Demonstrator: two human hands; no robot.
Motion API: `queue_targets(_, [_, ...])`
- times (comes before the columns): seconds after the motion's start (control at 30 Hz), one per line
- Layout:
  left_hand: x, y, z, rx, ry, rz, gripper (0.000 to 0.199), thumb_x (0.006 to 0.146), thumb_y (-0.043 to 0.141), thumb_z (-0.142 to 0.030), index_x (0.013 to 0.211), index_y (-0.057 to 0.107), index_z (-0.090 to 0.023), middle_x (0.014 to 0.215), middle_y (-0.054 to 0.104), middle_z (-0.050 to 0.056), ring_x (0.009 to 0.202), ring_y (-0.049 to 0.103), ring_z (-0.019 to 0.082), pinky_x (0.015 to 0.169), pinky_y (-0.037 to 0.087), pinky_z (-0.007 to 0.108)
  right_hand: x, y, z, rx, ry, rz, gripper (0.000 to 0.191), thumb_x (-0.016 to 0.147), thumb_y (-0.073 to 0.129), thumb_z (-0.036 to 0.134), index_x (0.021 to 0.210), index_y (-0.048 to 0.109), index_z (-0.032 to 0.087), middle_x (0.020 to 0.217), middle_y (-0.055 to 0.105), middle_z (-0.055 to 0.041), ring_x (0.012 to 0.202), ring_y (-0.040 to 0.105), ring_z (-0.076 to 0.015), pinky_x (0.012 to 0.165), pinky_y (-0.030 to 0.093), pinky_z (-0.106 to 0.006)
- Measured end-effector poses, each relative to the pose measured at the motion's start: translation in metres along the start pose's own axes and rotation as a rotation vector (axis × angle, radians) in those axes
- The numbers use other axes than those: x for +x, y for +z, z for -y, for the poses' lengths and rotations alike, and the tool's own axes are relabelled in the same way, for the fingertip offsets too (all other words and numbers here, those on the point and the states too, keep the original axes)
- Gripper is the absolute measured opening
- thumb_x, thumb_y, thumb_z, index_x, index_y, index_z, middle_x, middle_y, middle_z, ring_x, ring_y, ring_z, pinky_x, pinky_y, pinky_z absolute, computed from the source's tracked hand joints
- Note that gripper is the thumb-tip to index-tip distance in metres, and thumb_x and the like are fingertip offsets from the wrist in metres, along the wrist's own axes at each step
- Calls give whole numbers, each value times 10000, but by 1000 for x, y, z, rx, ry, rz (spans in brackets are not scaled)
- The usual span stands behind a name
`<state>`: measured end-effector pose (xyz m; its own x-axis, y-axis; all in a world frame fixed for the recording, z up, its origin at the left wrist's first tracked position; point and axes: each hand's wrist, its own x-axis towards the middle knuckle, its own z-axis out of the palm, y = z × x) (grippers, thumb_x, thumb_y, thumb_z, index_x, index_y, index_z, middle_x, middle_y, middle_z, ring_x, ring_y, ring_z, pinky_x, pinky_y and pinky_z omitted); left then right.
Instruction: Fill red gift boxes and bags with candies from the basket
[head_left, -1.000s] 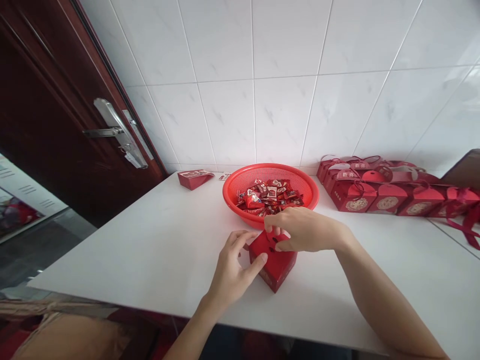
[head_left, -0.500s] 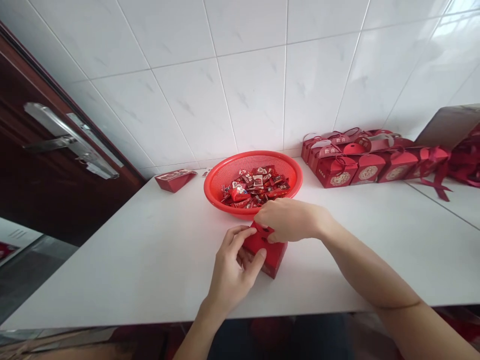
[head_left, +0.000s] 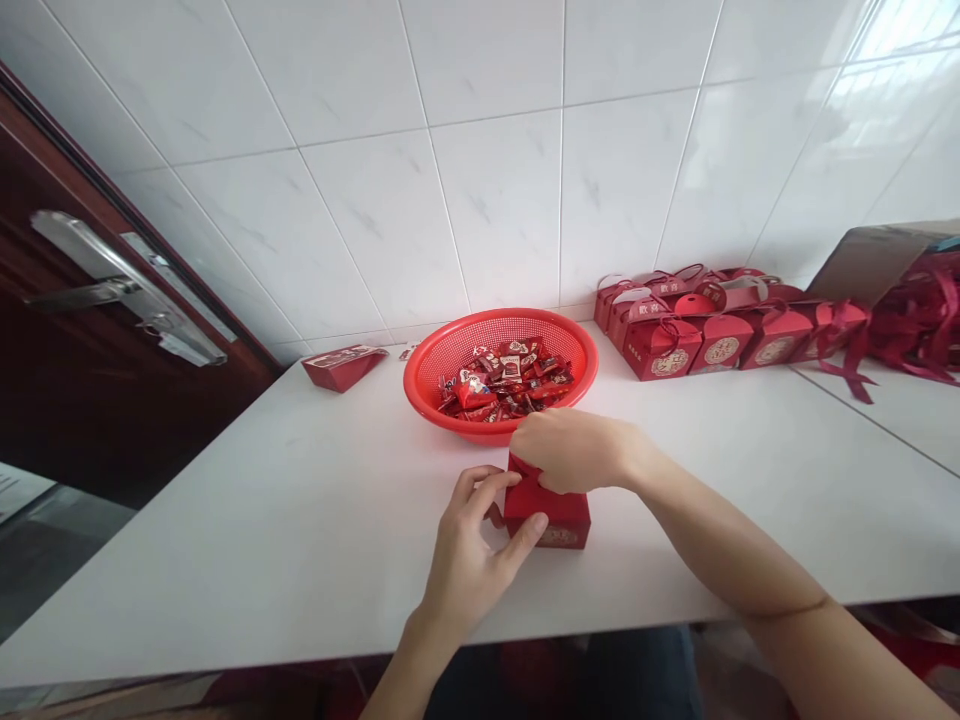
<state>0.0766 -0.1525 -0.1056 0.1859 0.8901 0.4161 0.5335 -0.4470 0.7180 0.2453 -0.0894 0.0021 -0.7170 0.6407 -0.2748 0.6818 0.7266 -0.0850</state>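
Note:
A small red box with a gold pattern on its front stands on the white table near its front edge. My left hand holds the box from its left side, thumb at the front and fingers by the top. Over the top of the box is my right hand, its fingers curled down against the top and their tips partly hidden. Just behind the box sits a red plastic basket with red-wrapped candies in it.
Rows of red gift boxes with ribbons stand at the back right, beside an open carton of dark red ribbons. A flattened red box lies at the back left of the table. A brown door is at the left.
The box has turned so that its patterned side faces the front more. Both hands have stayed on it, shifting slightly. The camera view has moved a little.

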Motion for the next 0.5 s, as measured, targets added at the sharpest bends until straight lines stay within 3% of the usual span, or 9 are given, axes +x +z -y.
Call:
queue_targets(0.13, [5,3,3,-4,14,-12,287,838,731,-402,1070,682,-241,1093,621,73,885,646,196,810,585,364,1,1,0,1,9,0,241,749,516,7,816,722,114,740,685,-97,584,556,-164,502,267,-272])
queue_targets(0.5, [23,13,12,-50,-5,-5,321,843,722,-459,1060,670,-228,1089,646,70,854,658,188,814,585,375,7,1,-5,-8,117,-52,289,771,497,-6,869,734,127,805,712,-121,668,627,-202,533,307,-283])
